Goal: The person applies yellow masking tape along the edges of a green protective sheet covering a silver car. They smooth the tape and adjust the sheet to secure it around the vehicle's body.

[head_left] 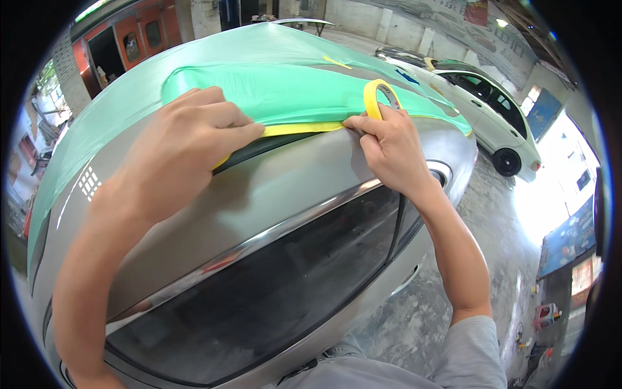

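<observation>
My right hand (392, 146) is closed around a roll of yellow masking tape (370, 98), held upright above the car's rear edge. From it a strip of yellow tape (301, 129) runs left along the edge of a sheet of green masking film (253, 94). My left hand (175, 146), slightly blurred, pinches the strip's left part between thumb and fingers. The film is spread over the silver-grey car (291, 178). Just beneath the strip, a dark gap (269, 150) shows in the bodywork. A bit of yellow also peeks out below my left hand.
The car's dark side window (272, 292) with a chrome trim strip (265, 236) lies close in front of me. A white car (483, 97) stands at the right on the concrete floor (479, 220). Behind at the left is a red booth-like structure (133, 39).
</observation>
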Demonstrator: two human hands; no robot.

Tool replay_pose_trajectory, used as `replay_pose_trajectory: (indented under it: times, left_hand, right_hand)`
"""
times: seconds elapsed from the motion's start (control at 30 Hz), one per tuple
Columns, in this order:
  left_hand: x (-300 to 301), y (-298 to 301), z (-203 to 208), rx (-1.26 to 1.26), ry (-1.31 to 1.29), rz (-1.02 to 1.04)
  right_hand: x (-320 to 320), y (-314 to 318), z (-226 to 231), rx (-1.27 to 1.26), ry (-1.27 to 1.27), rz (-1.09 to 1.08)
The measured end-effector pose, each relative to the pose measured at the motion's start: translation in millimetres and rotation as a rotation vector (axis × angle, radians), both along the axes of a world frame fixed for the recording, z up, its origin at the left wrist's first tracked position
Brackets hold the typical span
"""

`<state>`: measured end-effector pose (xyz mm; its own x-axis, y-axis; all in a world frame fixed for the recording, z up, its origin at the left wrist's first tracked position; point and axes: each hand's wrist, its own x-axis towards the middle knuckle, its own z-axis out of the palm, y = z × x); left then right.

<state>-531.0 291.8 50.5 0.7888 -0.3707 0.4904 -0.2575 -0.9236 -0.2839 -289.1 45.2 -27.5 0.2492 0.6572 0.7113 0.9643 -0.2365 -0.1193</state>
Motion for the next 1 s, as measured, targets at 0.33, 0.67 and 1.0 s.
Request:
replay_pose_trajectory:
  times: [0.33, 0.67, 1.0]
  left_hand:
    - [-41, 9, 5, 0.160, 0.103, 0.107]
    - [-42, -5, -2, 0.163, 0.071, 0.243]
    - [-38, -18, 3, 0.219, 0.133, 0.371]
  right_hand:
    - [-2, 0, 7, -0.068, 0.021, -0.048]
    - [-14, -2, 4, -0.054, 0.067, -0.031]
    - [-18, 2, -1, -0.005, 0.123, -0.012]
